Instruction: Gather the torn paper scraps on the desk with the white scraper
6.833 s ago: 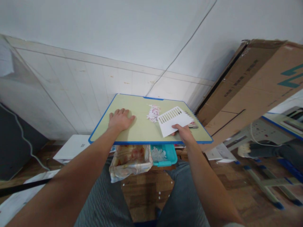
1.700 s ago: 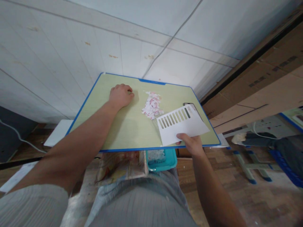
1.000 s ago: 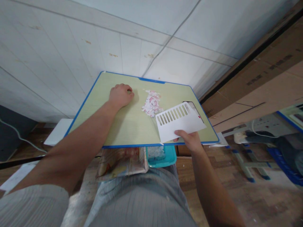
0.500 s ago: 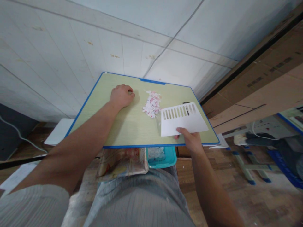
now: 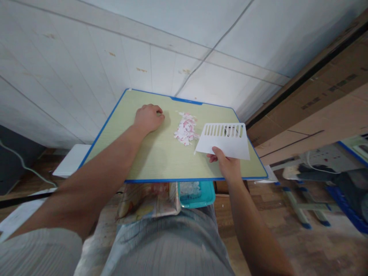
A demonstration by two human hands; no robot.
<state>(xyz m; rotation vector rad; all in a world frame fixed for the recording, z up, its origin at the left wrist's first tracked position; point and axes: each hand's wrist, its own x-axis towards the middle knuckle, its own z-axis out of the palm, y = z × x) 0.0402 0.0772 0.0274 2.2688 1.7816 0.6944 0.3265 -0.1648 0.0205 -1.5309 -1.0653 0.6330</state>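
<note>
My right hand [image 5: 229, 165] pinches the near edge of a flat white slotted scraper [image 5: 222, 147], thumb on top and fingers beneath. The scraper is tilted over the right part of the pale green tabletop [image 5: 161, 161], and a row of long slots runs along its far side. Just left of it lies a heap of small white and pink paper-like scraps [image 5: 186, 128], a few of them near the scraper's left edge. On the left side of the tabletop rests my left hand [image 5: 149, 117], palm down with fingers curled in; nothing shows between thumb and forefinger.
A blue edge [image 5: 172, 180] borders the tabletop, which stands against a white wall [image 5: 161, 61]. Below the near edge are a turquoise bin [image 5: 205, 197] with pale bits inside and a patterned cloth-like container [image 5: 149, 209]. Cardboard boxes [image 5: 316, 103] stand to the right.
My right hand has moved the scraper slightly away from me and turned it, so its slotted side now sits farther right. My left hand and the heap look unchanged.
</note>
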